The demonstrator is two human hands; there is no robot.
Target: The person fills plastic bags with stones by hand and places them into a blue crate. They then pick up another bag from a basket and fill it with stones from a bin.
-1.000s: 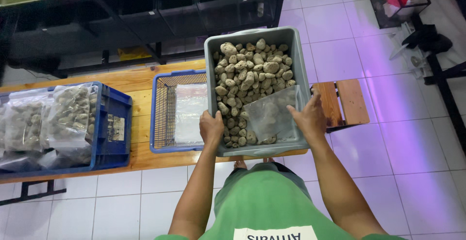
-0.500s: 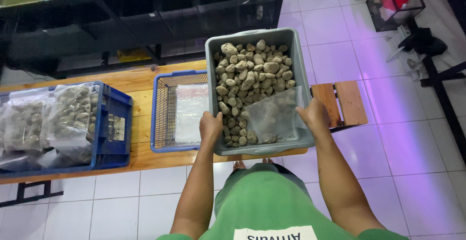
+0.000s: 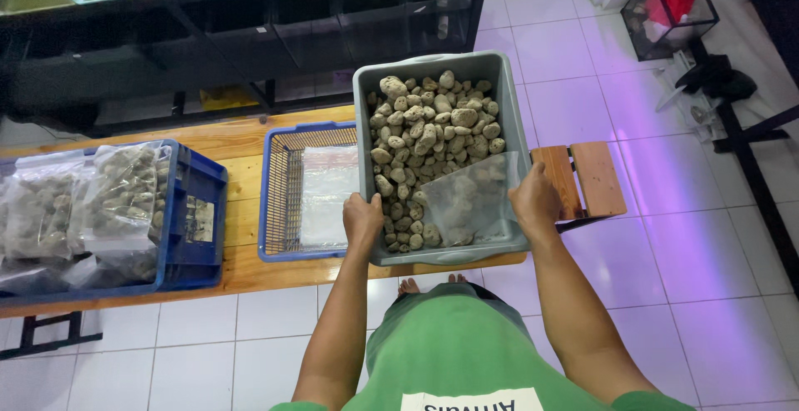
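Note:
I hold a grey plastic tub [image 3: 508, 111] filled with several pale rough stones [image 3: 429, 136] over the right end of a long wooden bench [image 3: 241, 269]. My left hand [image 3: 363, 221] grips the tub's near left rim. My right hand [image 3: 535, 203] grips the near right rim. A clear plastic bag [image 3: 470, 199] with some stones inside lies on top of the pile by my right hand.
A blue wire basket [image 3: 279, 186] with flat clear bags sits on the bench beside the tub. Further left is a blue crate [image 3: 196, 211] stacked with filled bags of stones. A small wooden stool [image 3: 587, 180] stands to the right. Dark shelving with glass tanks runs behind.
The tub and both hands stay nearly as they were; the view has shifted only slightly.

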